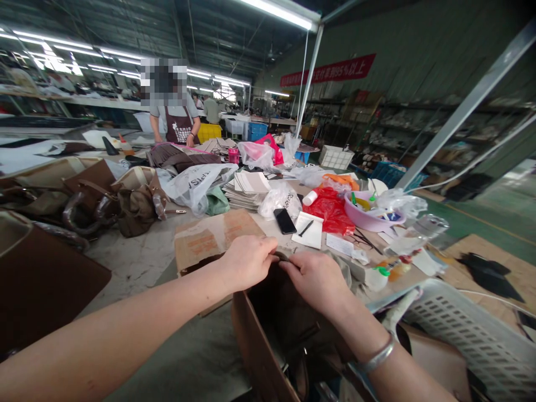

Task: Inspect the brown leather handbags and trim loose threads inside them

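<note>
A brown handbag (262, 349) stands open in front of me, its dark inside facing up. My left hand (250, 258) pinches the bag's far rim between thumb and fingers. Close beside it, my right hand (319, 279) grips the same rim, thumb toward the inside; a metal bangle (379, 355) circles that wrist. Straps and a small metal part show inside the bag, though its lower part is cut off by the frame. Just beyond my left hand lies a cardboard box (215, 234) with a torn opening.
Brown handbags (136, 204) crowd the left side. Ahead are a phone (285, 221), a notepad with pen (309, 230), stacked pieces (247, 190) and a pink basin (368, 215). A plastic basket (464, 329) and glue bottles (379, 277) stand right. A co-worker (178, 120) stands across the table.
</note>
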